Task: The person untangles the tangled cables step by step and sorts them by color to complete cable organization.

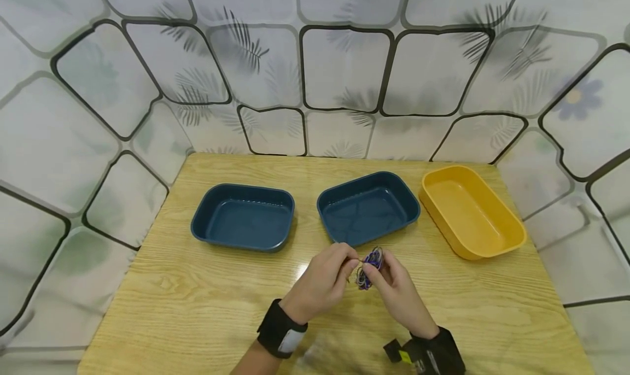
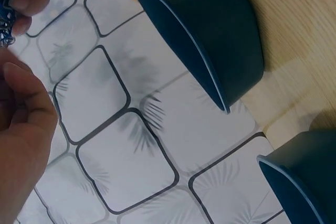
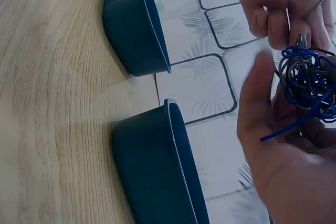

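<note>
Above table (image 1: 172, 298), right fingers (image 1: 378, 280) gripping tangled wires (image 1: 373, 258), left fingers (image 1: 344, 252) pinching strand (image 3: 316, 4) — loose blue end (image 3: 280, 131), right-wrist view only

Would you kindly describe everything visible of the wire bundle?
The wire bundle is a tangle of thin, coated-looking strands in blue-purple, grey and dark tones, looped over one another. One blue end juts out. The right grip holds it above the table, on the near side of the middle tray; the left grip appears to pinch it at one side.

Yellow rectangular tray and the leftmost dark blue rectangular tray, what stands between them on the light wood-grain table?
In the head view, another dark blue rectangular tray stands between them.
</note>
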The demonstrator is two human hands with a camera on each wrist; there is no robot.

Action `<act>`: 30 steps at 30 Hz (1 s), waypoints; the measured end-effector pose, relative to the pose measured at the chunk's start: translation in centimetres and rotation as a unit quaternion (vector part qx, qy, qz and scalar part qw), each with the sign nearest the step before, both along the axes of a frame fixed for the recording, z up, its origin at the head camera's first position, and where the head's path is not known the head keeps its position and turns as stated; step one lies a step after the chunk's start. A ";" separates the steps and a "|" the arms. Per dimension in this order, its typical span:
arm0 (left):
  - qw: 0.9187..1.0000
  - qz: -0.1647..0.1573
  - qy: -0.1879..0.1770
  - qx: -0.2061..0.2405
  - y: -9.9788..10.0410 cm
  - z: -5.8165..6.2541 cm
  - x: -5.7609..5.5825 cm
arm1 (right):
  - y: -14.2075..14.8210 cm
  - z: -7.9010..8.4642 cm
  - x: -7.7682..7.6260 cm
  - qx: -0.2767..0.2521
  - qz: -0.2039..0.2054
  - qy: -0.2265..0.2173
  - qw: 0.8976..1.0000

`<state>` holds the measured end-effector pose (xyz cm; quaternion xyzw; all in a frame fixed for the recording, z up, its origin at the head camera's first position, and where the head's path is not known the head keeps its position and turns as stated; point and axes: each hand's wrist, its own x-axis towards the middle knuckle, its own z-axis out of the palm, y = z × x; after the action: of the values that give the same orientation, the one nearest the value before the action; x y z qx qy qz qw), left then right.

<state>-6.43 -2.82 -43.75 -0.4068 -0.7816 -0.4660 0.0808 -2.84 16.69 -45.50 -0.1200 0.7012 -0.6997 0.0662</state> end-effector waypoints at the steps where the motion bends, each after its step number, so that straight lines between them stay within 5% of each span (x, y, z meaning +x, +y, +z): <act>1: 1.000 -0.004 -0.015 0.000 0.0 0.0 0.1 | 0.0 0.0 0.0 -0.009 0.010 0.002 1.000; 5: 0.999 -0.004 -0.047 0.001 0.0 0.1 0.3 | 0.1 -0.2 0.1 -0.038 0.032 0.004 0.999; 22: 0.995 0.084 0.041 0.028 -1.2 -0.2 0.2 | 0.6 0.0 -0.1 -0.027 -0.013 0.041 0.999; 30: 0.993 0.096 0.053 0.033 -1.5 -0.1 0.1 | 1.2 0.1 -0.4 -0.019 -0.044 0.057 0.997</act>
<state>-6.31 -4.28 -43.87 -0.3510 -0.7961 -0.4591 0.1795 -3.29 17.92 -45.36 -0.1302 0.6951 -0.7070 -0.0071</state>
